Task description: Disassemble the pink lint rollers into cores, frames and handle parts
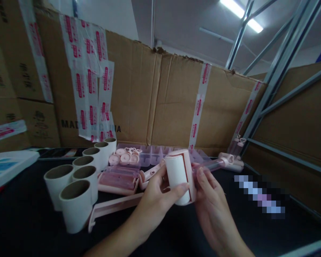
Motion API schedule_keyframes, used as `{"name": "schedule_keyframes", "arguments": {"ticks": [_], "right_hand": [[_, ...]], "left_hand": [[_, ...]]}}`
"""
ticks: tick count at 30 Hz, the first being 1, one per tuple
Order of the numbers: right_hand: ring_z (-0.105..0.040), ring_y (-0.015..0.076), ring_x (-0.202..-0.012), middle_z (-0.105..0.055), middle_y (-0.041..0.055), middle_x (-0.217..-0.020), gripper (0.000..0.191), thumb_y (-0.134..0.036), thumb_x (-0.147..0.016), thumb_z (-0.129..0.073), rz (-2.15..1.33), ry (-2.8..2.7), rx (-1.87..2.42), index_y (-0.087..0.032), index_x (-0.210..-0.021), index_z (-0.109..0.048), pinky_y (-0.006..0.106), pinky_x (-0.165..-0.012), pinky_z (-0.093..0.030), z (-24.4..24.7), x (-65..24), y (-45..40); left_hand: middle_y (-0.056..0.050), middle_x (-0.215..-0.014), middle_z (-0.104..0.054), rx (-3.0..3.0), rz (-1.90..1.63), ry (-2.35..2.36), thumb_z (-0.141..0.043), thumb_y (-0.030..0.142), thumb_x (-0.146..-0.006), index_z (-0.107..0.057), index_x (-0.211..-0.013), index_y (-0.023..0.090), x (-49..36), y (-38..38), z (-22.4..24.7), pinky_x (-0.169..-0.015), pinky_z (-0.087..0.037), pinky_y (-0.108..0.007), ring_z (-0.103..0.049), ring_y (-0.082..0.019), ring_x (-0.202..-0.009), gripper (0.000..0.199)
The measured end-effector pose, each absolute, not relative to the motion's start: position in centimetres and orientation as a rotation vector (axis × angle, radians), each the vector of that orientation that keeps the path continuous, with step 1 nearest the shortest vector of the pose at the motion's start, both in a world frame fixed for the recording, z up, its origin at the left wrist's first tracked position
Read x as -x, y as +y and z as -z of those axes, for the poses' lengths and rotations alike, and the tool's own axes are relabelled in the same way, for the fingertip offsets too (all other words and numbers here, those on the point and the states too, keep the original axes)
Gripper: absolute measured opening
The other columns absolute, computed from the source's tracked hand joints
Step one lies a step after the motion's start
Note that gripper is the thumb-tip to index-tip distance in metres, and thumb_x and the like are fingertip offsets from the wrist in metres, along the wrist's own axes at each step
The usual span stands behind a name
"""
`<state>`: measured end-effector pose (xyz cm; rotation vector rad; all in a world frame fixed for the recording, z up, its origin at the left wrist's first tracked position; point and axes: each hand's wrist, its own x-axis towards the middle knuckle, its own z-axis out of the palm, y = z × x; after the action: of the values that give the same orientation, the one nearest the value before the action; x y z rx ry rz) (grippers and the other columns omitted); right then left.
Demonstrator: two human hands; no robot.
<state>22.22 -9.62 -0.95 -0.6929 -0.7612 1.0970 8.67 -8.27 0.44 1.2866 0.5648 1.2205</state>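
Note:
My left hand (160, 192) is closed around a lint roller (178, 178), a white roll seated in a pink holder, with the thumb across its front. My right hand (210, 194) is closed on a translucent pink part (211, 165) at the roller's right side; how the two join is hidden by the fingers. Left of my hands lie a pink roller case (117, 184) with a see-through cover and a long pink handle (117, 207). Several white lint rolls (76, 208) stand upright farther left.
Behind the case, a clear divided tray (149, 155) holds small round pink parts (124, 157). More pink parts (231, 161) lie at the right. A white box (10, 166) sits at far left. Cardboard walls (133, 89) and a metal frame (275, 60) enclose the black work surface (176, 232).

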Motion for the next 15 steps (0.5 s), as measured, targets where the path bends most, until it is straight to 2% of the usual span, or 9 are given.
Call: {"name": "schedule_keyframes", "arguments": {"ticks": [4, 8, 11, 15], "right_hand": [[-0.067, 0.0255, -0.111, -0.073, 0.0084, -0.117, 0.036, -0.049, -0.085, -0.077, -1.083, -0.794, 0.724, -0.022, -0.107, -0.071, 0.040, -0.097, -0.056, 1.3, -22.8, -9.8], [-0.061, 0.0254, -0.128, -0.069, 0.0080, -0.131, 0.045, -0.061, -0.091, -0.061, -0.970, -0.594, 0.788, -0.025, -0.117, -0.068, 0.040, -0.107, -0.052, 2.1, -25.4, -9.8], [-0.056, 0.0274, -0.136, -0.066, 0.0088, -0.136, 0.045, -0.061, -0.095, -0.049, -0.779, -0.548, 0.861, -0.026, -0.117, -0.067, 0.047, -0.115, -0.046, 2.6, -28.2, -9.4], [-0.060, 0.0288, -0.130, -0.067, 0.0082, -0.135, 0.030, -0.044, -0.095, -0.060, -0.368, -0.740, 0.908, -0.026, -0.116, -0.070, 0.054, -0.118, -0.040, 0.6, -30.5, -10.1]], "left_hand": [[-0.009, -0.123, -0.073, -1.322, -1.316, 0.681, -0.079, 0.034, -0.082, -0.064, -0.125, 0.018, -8.4, -8.0, -0.4, -0.089, -0.054, -0.033, -0.069, -0.027, -0.108, 0.049], [-0.007, -0.110, -0.076, -1.378, -1.413, 0.714, -0.076, 0.036, -0.085, -0.066, -0.120, 0.019, -8.0, -7.8, -1.0, -0.077, -0.054, -0.029, -0.070, -0.025, -0.095, 0.040], [-0.007, -0.108, -0.076, -1.475, -1.447, 0.775, -0.076, 0.037, -0.085, -0.067, -0.118, 0.019, -7.7, -7.9, -1.3, -0.079, -0.053, -0.029, -0.069, -0.025, -0.095, 0.038], [-0.007, -0.112, -0.075, -1.617, -1.396, 0.838, -0.076, 0.038, -0.084, -0.068, -0.119, 0.021, -7.7, -8.4, -1.0, -0.088, -0.052, -0.034, -0.068, -0.028, -0.101, 0.040]]}}
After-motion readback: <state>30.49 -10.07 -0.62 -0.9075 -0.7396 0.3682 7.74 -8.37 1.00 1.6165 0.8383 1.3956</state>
